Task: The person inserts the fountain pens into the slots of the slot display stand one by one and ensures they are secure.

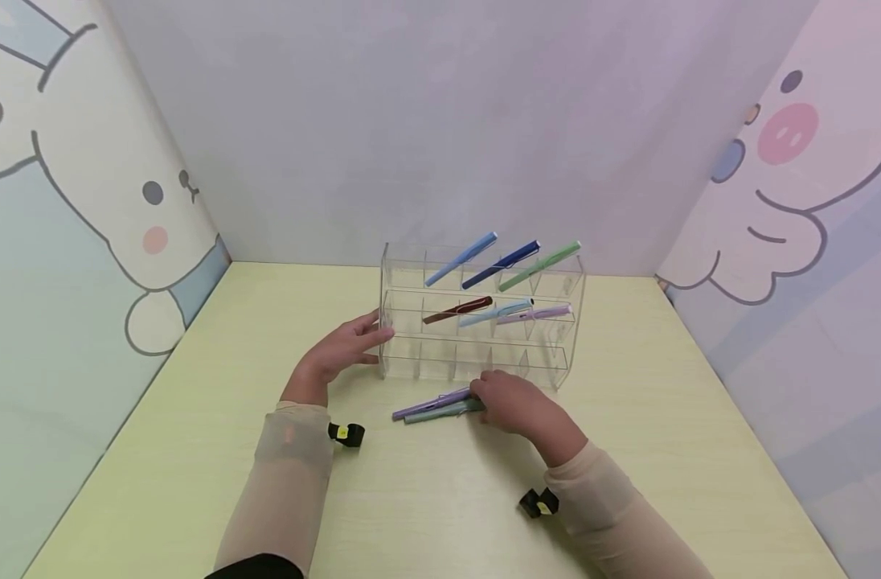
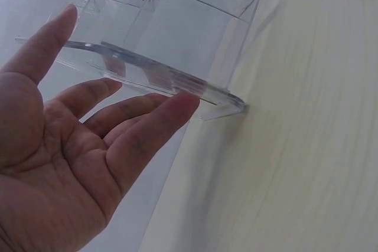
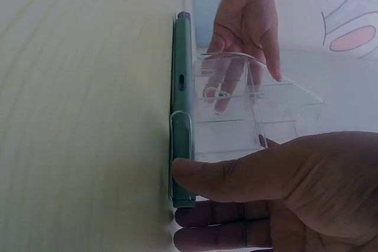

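Observation:
A clear acrylic pen rack [image 1: 440, 358] with three tiers stands on the table. My left hand [image 1: 345, 347] rests against its left side panel, fingers mostly extended; in the left wrist view the fingertips [image 2: 188, 103] lie at the panel's edge. In front of the rack, my right hand [image 1: 516, 404] pinches the clip end of a green pen [image 3: 182, 78], with the thumb [image 3: 189, 170] on its cap. A purple pen [image 1: 429, 404] lies alongside it on the table, its right end hidden by the hand.
The rack's top tier holds a light blue pen [image 1: 460, 259], a dark blue pen [image 1: 501, 264] and a light green pen [image 1: 539, 266]. Its middle tier holds a dark red pen [image 1: 458, 310], a pale blue pen [image 1: 496, 312] and a lilac pen [image 1: 534, 314]. A wall [image 1: 440, 145] rises behind.

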A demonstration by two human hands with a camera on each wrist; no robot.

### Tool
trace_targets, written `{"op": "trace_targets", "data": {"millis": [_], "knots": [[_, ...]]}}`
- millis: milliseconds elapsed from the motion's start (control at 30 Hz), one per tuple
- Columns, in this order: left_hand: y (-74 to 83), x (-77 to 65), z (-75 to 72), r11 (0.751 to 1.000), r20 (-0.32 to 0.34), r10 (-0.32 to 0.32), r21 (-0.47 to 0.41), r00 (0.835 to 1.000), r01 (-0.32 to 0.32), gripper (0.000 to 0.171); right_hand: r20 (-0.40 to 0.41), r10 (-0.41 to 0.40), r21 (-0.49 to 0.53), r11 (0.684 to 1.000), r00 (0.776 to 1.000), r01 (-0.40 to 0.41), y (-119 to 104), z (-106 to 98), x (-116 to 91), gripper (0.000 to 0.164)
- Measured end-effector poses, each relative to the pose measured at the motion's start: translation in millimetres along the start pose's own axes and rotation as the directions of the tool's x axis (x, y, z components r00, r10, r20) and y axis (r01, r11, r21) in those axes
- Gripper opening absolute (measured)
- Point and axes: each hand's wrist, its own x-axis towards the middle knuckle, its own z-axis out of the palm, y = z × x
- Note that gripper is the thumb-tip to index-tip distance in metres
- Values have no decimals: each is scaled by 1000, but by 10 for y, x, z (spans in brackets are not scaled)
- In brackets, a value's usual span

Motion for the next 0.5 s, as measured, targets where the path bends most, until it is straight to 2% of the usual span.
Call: {"op": "trace_targets", "data": {"millis": [200, 333, 500], "knots": [[5, 5, 1, 1000, 0, -6, 3, 1000, 6, 81, -2, 14, -38, 999, 1000, -14, -10, 4, 7, 19], [4, 14, 0, 1000, 8, -2, -5, 1000, 2, 76, -25, 16, 17, 1000, 1000, -15, 15, -56, -20, 9], [2, 21, 0, 1000, 8, -2, -6, 1000, 2, 75, -49, 12, 95, 995, 999, -7, 73, -201, -92, 13]]}}
